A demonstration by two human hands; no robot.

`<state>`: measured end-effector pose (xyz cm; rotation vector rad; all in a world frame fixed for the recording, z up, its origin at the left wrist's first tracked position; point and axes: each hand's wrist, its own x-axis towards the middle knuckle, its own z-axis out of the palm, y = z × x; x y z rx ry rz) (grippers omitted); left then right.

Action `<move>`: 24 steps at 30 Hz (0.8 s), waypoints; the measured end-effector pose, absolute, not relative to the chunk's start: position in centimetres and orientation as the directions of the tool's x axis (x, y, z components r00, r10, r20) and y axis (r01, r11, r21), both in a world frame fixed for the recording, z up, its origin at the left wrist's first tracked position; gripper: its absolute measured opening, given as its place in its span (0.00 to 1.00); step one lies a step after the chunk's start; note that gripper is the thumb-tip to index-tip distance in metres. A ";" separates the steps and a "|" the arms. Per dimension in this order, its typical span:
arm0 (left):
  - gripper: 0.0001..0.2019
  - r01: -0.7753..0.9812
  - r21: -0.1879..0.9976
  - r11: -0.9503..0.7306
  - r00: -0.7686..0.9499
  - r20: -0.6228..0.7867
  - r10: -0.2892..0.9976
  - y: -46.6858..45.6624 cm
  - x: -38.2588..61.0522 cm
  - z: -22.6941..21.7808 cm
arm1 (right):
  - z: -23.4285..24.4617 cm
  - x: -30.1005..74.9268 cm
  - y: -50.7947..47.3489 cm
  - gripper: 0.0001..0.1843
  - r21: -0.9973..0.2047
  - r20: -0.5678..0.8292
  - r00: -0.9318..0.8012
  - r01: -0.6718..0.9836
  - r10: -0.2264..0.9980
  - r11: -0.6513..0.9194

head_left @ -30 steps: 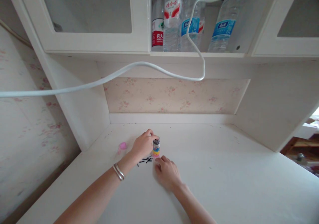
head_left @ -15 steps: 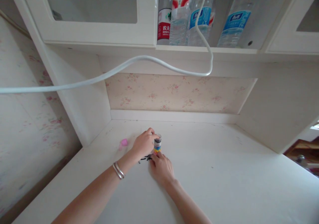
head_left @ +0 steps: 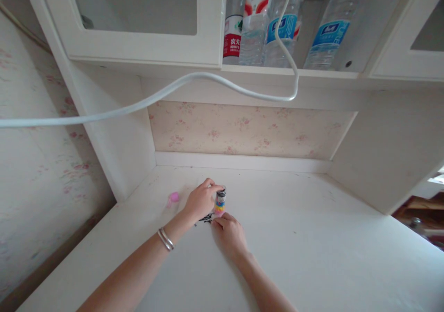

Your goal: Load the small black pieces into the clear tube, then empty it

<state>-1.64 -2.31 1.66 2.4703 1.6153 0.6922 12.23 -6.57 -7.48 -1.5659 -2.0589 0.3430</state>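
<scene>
A small clear tube (head_left: 220, 202) stands upright on the white desk (head_left: 312, 238), filled with coloured bands in layers: black on top, then blue, yellow and pink. My left hand (head_left: 201, 201), with bangles on its wrist, is closed round the tube's left side. My right hand (head_left: 229, 233) lies just in front of the tube, fingers curled down over small black bands (head_left: 207, 218) scattered on the desk; whether it pinches one is hidden.
A pink cap (head_left: 173, 197) lies on the desk to the left. A white cable (head_left: 194, 78) hangs across the alcove. Several water bottles (head_left: 255, 23) stand on the shelf above, between cabinet doors. Side panels wall in the desk on both sides.
My right hand has slid forward and left to the foot of the tube, onto the black bands. The left hand has stayed on the tube. The camera tilted slightly.
</scene>
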 end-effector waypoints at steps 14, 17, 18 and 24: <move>0.28 0.840 0.355 -0.410 0.286 0.351 0.891 -3.0 -2.1 1.2 | -8.4 12.8 -6.7 0.15 -0.595 0.291 -0.108 0.757 0.951 0.269; 0.27 0.846 0.334 -0.416 0.301 0.343 0.890 -2.9 -2.0 1.3 | -8.4 12.9 -6.6 0.16 -0.662 0.295 -0.086 0.700 0.952 0.268; 0.27 0.850 0.329 -0.412 0.302 0.337 0.892 -2.8 -2.0 1.5 | -8.4 13.0 -6.6 0.17 -0.675 0.296 -0.083 0.686 0.952 0.270; 0.25 0.856 0.321 -0.405 0.302 0.324 0.896 -1.9 -2.0 2.5 | -8.6 13.0 -6.4 0.18 -0.730 0.320 -0.050 0.624 0.946 0.280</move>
